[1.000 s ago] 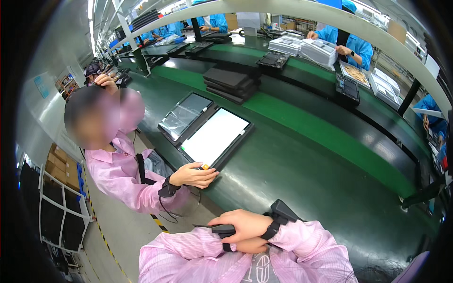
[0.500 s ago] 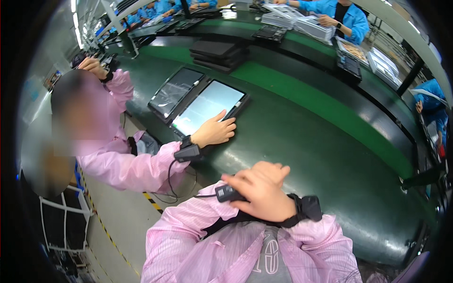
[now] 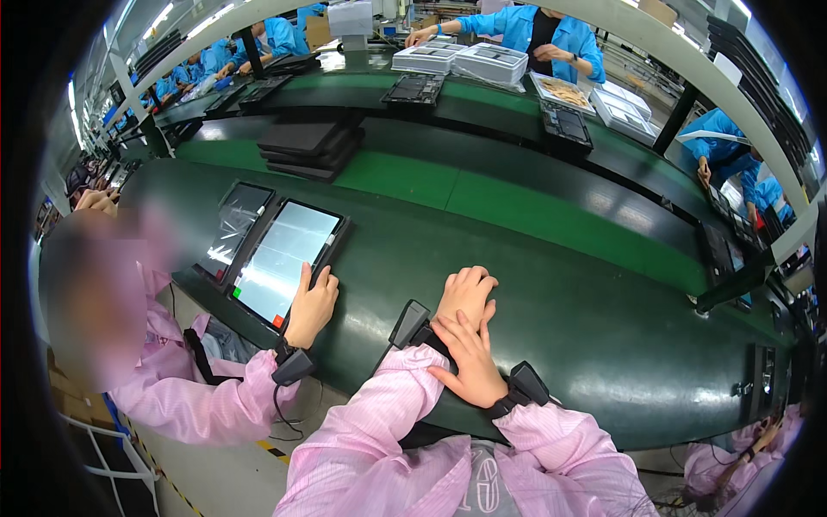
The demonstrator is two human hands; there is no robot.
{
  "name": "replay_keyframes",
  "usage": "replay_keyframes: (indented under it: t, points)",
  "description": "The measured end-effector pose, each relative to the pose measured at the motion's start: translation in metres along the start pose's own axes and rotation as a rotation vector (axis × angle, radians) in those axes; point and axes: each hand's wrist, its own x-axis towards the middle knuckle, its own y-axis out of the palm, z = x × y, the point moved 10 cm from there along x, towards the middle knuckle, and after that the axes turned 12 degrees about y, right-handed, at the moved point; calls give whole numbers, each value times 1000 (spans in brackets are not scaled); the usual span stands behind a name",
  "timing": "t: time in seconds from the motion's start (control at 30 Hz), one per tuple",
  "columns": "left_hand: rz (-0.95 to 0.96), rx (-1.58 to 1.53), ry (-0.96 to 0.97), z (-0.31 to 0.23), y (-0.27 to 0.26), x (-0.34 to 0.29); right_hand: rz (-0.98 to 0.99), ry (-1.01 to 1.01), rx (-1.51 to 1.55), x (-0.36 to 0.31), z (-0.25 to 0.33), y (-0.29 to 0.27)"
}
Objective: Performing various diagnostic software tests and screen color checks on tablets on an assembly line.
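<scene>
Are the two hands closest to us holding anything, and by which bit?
Nothing that I can see: the right hand lies against the left hand. Their palms are hidden.

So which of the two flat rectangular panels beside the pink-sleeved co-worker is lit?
The bright white rectangular right panel, by the co-worker's hand; the dark glossy left panel is unlit.

A black, angular wrist device (image 3: 411,324) is sitting tilted to the left of the left hand (image 3: 465,291), its dark strap (image 3: 440,343) running around that wrist and partly hiding beneath the hand. A second black device (image 3: 527,383) is resting to the right of the left hand and nearer the body, its band (image 3: 508,403) circling the right wrist.
</scene>
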Motion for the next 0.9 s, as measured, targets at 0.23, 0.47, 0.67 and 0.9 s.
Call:
replay_keyframes:
  t: [0.23,0.47,0.67,0.9]
  points:
    - [-27,-26,30,3,-8,2,67,-13,9,5,-2,5]
    - [-39,95,16,1,-16,4,-12,15,71,3,-3,6]
    - [-20,185,27,-3,-9,5,-47,-106,-8,-3,14,2]
    - [-105,252,42,1,1,-1,-32,-73,-134,-2,13,4]
